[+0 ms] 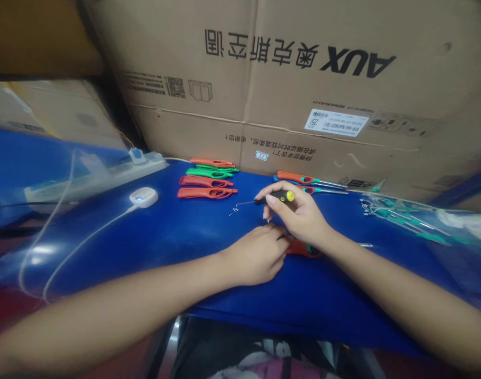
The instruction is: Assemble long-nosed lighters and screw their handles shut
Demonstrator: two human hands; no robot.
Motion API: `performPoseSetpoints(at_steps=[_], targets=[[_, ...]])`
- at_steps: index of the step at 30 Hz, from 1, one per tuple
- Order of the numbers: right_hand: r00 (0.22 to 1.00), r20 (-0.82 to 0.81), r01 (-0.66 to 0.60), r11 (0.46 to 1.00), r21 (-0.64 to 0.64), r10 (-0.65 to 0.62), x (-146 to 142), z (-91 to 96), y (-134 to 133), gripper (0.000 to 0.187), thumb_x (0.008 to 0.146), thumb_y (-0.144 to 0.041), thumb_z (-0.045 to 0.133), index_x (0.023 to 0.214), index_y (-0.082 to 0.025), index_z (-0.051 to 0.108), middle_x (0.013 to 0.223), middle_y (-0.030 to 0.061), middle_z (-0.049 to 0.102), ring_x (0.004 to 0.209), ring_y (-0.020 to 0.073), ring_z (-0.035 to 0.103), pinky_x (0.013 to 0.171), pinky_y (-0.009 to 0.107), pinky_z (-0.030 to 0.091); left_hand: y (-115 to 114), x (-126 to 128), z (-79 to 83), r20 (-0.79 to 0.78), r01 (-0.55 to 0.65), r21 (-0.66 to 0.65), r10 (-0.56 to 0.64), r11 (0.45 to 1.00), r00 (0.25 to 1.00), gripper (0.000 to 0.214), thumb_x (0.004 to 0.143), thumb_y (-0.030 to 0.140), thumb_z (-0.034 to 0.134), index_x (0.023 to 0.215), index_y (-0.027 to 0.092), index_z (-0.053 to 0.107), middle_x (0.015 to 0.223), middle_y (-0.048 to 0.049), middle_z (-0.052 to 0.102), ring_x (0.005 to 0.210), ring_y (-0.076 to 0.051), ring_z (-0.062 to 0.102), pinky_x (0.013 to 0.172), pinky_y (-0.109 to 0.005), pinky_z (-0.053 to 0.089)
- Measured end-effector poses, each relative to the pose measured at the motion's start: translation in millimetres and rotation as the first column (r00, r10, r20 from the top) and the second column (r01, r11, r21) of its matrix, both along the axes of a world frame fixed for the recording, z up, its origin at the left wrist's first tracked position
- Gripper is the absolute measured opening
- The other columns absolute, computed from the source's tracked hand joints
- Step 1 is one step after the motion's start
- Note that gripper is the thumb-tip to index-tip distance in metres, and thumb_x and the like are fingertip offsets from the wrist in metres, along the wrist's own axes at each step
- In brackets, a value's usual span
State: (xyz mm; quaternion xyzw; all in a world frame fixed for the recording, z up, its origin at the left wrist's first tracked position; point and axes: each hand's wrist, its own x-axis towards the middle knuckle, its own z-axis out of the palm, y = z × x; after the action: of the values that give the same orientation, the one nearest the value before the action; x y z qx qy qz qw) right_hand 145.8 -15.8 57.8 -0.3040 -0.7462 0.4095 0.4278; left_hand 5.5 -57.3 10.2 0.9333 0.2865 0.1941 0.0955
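Note:
My right hand (303,213) is closed around a screwdriver (275,198) with a black and yellow handle. Its thin shaft points left, and the tip is close to several tiny screws (235,210) on the blue table. Below it, my left hand (262,255) has its fingers curled over a red long-nosed lighter (302,249) lying at the tabletop. Much of that lighter is hidden by my hands and right forearm; a metal end shows past the forearm. Beyond the screws lie several lighter handle shells, orange (209,162), green (209,172) and red (203,193).
Long-nosed lighters (296,177) with metal barrels lie at the back. Metal rods with green parts (406,218) are heaped at right beside clear plastic. A large cardboard box (224,116) walls the back. On the left are a power strip (102,179) and a white corded device (143,197).

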Motion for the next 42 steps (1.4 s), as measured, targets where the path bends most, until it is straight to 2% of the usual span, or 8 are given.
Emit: performPoseSetpoints(at_steps=[6, 13, 19, 24, 29, 32, 34, 42], targets=[[0.984, -0.161, 0.062, 0.996, -0.063, -0.071, 12.1, 10.0, -0.7, 0.020, 0.090, -0.041, 0.066, 0.095, -0.022, 0.061, 0.096, 0.0035, 0.070, 0.062, 0.0114, 0.060, 0.062, 0.030, 0.054, -1.4, -0.3, 5.7, -0.046, -0.026, -0.028, 0.024, 0.999, 0.999, 0.032, 0.097, 0.021, 0.045, 0.123, 0.011, 0.061, 0.111, -0.0141, 0.063, 0.103, -0.027, 0.057, 0.096, -0.042, 0.050], [0.912, -0.296, 0.237, 0.954, -0.183, -0.283, 58.7, 15.6, -0.4, 0.020, 0.077, -0.024, 0.073, 0.095, -0.024, 0.063, 0.095, 0.0024, 0.069, 0.060, 0.0115, 0.054, 0.054, 0.028, 0.050, -1.4, -0.6, 5.6, -0.047, -0.022, -0.034, 0.021, 0.999, 0.999, 0.036, 0.098, 0.021, 0.044, 0.130, 0.010, 0.058, 0.114, -0.0140, 0.062, 0.103, -0.026, 0.056, 0.094, -0.039, 0.050], [0.764, -0.429, 0.375, 0.872, -0.314, -0.482, 95.3, 0.4, 9.0, 0.026, 0.074, -0.026, 0.078, 0.096, -0.022, 0.065, 0.085, 0.0011, 0.069, 0.053, 0.0079, 0.049, 0.046, 0.021, 0.044, 3.4, -1.8, 0.3, 0.057, -0.018, -0.151, 0.027, 0.988, 0.998, 0.040, 0.096, 0.019, 0.047, 0.134, 0.012, 0.057, 0.120, -0.0130, 0.061, 0.112, -0.026, 0.055, 0.100, -0.041, 0.049], [0.707, -0.439, 0.316, 0.803, -0.505, -0.554, 99.5, -10.1, 11.0, 0.023, 0.071, -0.028, 0.080, 0.085, -0.017, 0.065, 0.078, 0.0018, 0.070, 0.048, 0.0068, 0.050, 0.043, 0.019, 0.046, 10.5, 1.4, -6.3, 0.231, -0.070, -0.319, 0.149, 0.945, 0.962, 0.043, 0.090, 0.026, 0.061, 0.131, 0.013, 0.060, 0.123, -0.0122, 0.063, 0.115, -0.026, 0.057, 0.105, -0.043, 0.047], [0.720, -0.414, 0.204, 0.740, -0.641, -0.557, 96.1, -15.3, 7.4, 0.014, 0.074, -0.025, 0.075, 0.078, -0.015, 0.066, 0.077, 0.0030, 0.070, 0.050, 0.0068, 0.054, 0.045, 0.018, 0.050, 13.2, 7.5, -4.5, 0.461, -0.057, -0.563, 0.370, 0.825, 0.806, 0.048, 0.082, 0.033, 0.074, 0.125, 0.014, 0.064, 0.120, -0.0116, 0.069, 0.110, -0.024, 0.065, 0.100, -0.040, 0.051], [0.729, -0.428, 0.186, 0.756, -0.627, -0.534, 94.5, -17.5, 4.9, 0.014, 0.077, -0.026, 0.073, 0.079, -0.016, 0.064, 0.076, 0.0033, 0.071, 0.049, 0.0083, 0.055, 0.044, 0.019, 0.049, 11.4, 9.7, 2.1, 0.483, 0.007, -0.701, 0.468, 0.713, 0.740, 0.044, 0.080, 0.034, 0.077, 0.119, 0.015, 0.068, 0.113, -0.0097, 0.073, 0.102, -0.022, 0.068, 0.094, -0.037, 0.053], [0.734, -0.432, 0.195, 0.773, -0.604, -0.524, 93.0, -17.5, 2.8, 0.015, 0.077, -0.026, 0.074, 0.081, -0.017, 0.063, 0.076, 0.0040, 0.071, 0.049, 0.0095, 0.056, 0.043, 0.020, 0.048, 9.2, 10.7, 6.6, 0.480, 0.023, -0.730, 0.489, 0.683, 0.728, 0.036, 0.080, 0.033, 0.078, 0.110, 0.015, 0.071, 0.109, -0.0086, 0.074, 0.096, -0.020, 0.069, 0.090, -0.034, 0.054], [0.770, -0.423, 0.198, 0.809, -0.554, -0.478, 87.1, -9.9, -6.1, 0.018, 0.078, -0.029, 0.075, 0.084, -0.017, 0.062, 0.077, 0.0030, 0.071, 0.049, 0.0104, 0.056, 0.043, 0.021, 0.046, 4.1, 10.8, 12.3, 0.458, -0.051, -0.678, 0.476, 0.733, 0.751, 0.018, 0.083, 0.029, 0.075, 0.096, 0.017, 0.076, 0.094, -0.0037, 0.076, 0.082, -0.015, 0.065, 0.079, -0.028, 0.051]])
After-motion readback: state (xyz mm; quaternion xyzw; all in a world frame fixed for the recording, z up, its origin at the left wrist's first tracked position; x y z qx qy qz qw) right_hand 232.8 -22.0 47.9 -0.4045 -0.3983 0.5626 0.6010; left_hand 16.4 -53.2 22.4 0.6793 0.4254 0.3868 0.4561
